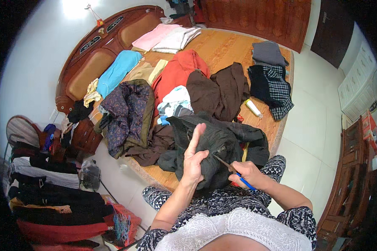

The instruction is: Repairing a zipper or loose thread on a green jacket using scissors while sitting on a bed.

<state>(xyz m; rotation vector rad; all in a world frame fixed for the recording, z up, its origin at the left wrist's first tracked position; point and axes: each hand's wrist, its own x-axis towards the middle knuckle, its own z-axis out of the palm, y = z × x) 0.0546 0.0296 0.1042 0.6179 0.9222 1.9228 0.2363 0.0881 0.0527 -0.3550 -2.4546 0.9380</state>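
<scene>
A dark black jacket (253,142) lies bunched over the bed's near edge and my lap. My left hand (192,167) is raised over it with the fingers stretched upward and the thumb apart; nothing shows in its grasp. My right hand (249,173) grips a pair of scissors (225,164) with blue handles. Their blades point up and left, toward a small metallic piece (220,149) on the jacket, perhaps a zipper pull. Whether the blades touch the cloth I cannot tell.
On the bed mat (226,42) lie a purple patterned garment (127,111), brown clothes (218,90), a red garment (178,73), a blue cloth (119,71), a checked shirt (276,83) and a white tube (253,108). A clothes pile (58,196) stands left; a wooden cabinet (343,175) stands right.
</scene>
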